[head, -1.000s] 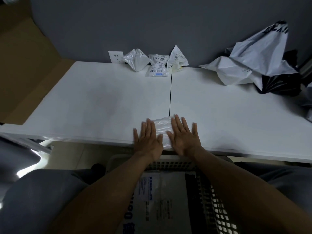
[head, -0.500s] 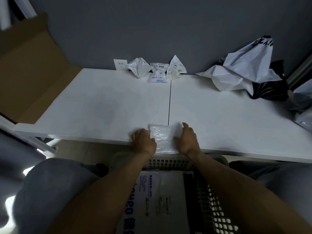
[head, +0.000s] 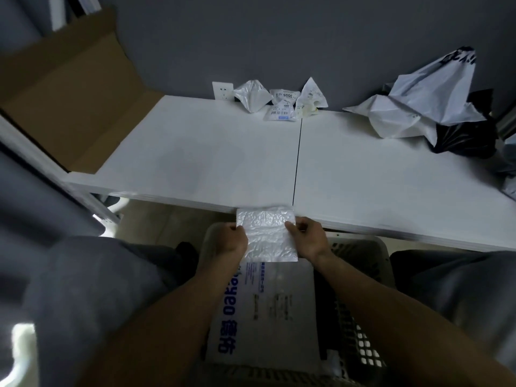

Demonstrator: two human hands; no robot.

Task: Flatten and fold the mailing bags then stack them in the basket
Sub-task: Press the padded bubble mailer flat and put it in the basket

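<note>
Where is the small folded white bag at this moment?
In the head view, low centre: the folded bag is pinched between the left hand and right hand, just off the near edge of the table, above the basket holding a printed mailer.

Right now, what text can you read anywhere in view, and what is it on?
"3005": label on a small crumpled bag at the back of the table.
"...eyeo 德佑": blue print on the large bag in the basket; start hidden.
Too blurred to read: fine print on both; black lettering on the big white bag.
</note>
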